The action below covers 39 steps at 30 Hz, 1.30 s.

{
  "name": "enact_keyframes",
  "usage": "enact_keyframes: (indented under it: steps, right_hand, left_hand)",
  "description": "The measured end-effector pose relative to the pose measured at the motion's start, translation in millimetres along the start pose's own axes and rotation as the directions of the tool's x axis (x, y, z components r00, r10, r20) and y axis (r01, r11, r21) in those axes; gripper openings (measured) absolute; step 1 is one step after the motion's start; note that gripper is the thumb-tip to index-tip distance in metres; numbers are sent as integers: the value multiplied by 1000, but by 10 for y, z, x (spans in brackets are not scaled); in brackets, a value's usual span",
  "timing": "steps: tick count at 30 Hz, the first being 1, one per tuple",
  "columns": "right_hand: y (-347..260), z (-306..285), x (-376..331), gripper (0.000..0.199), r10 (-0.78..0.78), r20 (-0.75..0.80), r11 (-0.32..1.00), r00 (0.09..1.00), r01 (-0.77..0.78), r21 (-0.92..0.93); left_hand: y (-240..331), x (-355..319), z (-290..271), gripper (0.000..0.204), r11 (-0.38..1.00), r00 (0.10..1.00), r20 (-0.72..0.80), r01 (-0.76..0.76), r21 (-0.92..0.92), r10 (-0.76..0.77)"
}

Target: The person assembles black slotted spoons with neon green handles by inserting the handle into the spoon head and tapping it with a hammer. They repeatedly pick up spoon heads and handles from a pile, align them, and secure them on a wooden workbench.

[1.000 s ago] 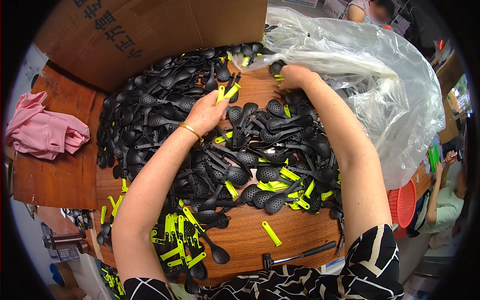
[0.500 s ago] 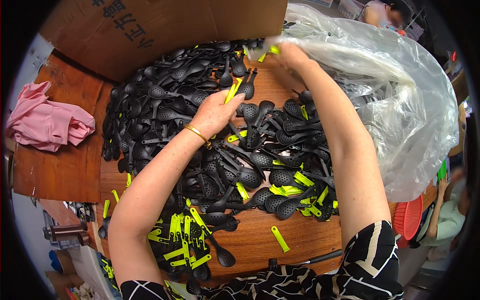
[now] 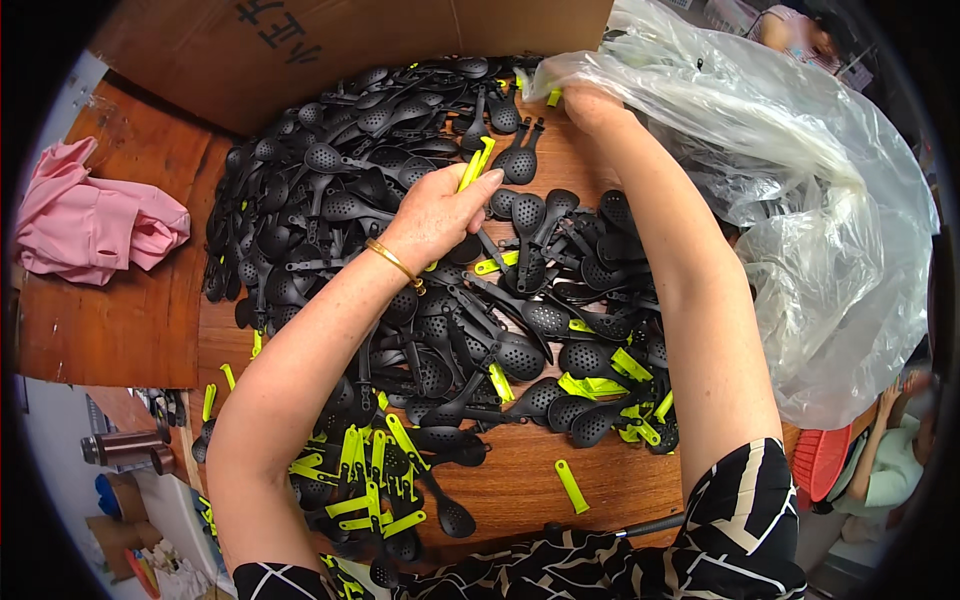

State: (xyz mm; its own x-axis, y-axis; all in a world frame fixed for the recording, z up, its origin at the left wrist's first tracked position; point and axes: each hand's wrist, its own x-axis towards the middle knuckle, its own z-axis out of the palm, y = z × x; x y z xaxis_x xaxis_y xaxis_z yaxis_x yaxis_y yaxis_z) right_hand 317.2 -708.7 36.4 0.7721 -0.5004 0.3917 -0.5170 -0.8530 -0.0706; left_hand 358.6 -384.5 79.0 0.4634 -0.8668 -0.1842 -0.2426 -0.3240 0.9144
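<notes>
My left hand (image 3: 441, 212) is closed around a few flat lime-green handle pieces (image 3: 477, 165), which stick up past the thumb. Beneath it spreads a heap of black slotted spoons (image 3: 340, 207) with perforated bowls. My right hand (image 3: 592, 106) reaches to the far side, under the edge of a clear plastic bag (image 3: 800, 190). Its fingers are hidden there. Beside it shows a bit of lime green, and I cannot make out whether the hand holds it. Two black spoons (image 3: 521, 160) lie side by side between my hands. More lime-green handle pieces (image 3: 372, 465) are piled at the near left.
A tall cardboard box (image 3: 370, 50) stands behind the heap. Pink cloth (image 3: 100, 215) lies on the wooden table (image 3: 110, 330) at left. A single green handle piece (image 3: 571, 487) lies near the front edge. At right are a red basket (image 3: 822, 462) and another person (image 3: 890, 455).
My right hand has gone under the plastic bag's edge, which now covers its fingers. My left hand keeps its grip on the green handle pieces. The view has shifted slightly.
</notes>
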Motion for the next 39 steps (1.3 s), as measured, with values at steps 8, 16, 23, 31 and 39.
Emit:
enact_keyframes:
  steps: [8, 16, 23, 31, 39]
  right_hand:
    - [-145, 141, 56, 55, 198, -75, 863, 977, -137, 487]
    - [-82, 252, 19, 25, -69, -110, 922, 992, 105, 373]
    - [-288, 216, 102, 27, -113, -2, 988, 994, 112, -102]
    - [-152, 31, -525, 38, -278, 89, 960, 956, 273, 69]
    - [-107, -812, -1616, 48, -507, 200, 839, 839, 426, 339]
  left_hand:
    - [-72, -107, -111, 39, 987, 999, 12, 41, -155, -40]
    - [13, -95, -40, 40, 988, 999, 31, 29, -152, -24]
    - [-111, -108, -86, 37, 990, 999, 33, 33, -138, -28]
    - [-33, -96, -62, 40, 985, 999, 54, 13, -173, -4]
    - [152, -567, 9, 41, 983, 999, 34, -24, -181, 31]
